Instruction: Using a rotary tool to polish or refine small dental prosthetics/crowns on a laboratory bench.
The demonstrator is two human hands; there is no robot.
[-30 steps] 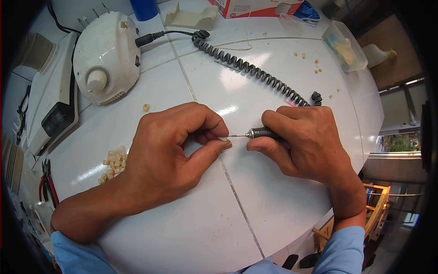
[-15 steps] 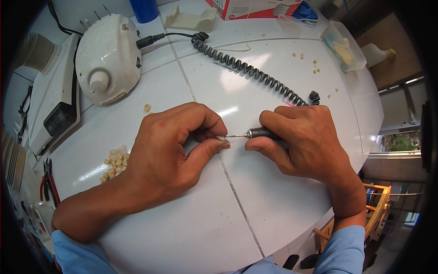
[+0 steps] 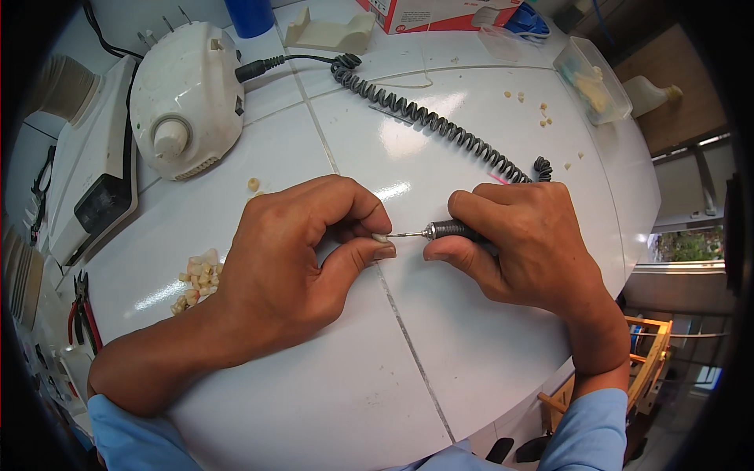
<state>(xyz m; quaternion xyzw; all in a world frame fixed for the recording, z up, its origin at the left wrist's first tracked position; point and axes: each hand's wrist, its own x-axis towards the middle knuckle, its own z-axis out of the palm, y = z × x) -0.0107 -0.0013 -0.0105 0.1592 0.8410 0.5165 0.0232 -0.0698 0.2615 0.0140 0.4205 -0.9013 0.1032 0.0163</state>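
Observation:
Between thumb and fingertips, my left hand (image 3: pixel 294 251) pinches a small off-white artificial tooth (image 3: pixel 380 237), mostly covered by the fingers. My right hand (image 3: pixel 522 239) is closed round the black grip of a rotary handpiece (image 3: pixel 452 228). Its thin metal bur points left, and the tip meets the tooth or lies right beside it; the exact contact is too small to tell. A heap of cream tooth pieces (image 3: pixel 203 275) lies on the white tiled table beside my left wrist. Another tooth-like piece (image 3: pixel 253 184) sits just beyond my left knuckles.
A white control unit (image 3: pixel 187 102) stands at the far left, with a black coiled cord (image 3: pixel 432 122) running across to the right. Red-handled pliers (image 3: pixel 82 310) lie at the left edge. Several small pieces (image 3: pixel 543 115) and a clear plastic box (image 3: pixel 594 82) are at the far right.

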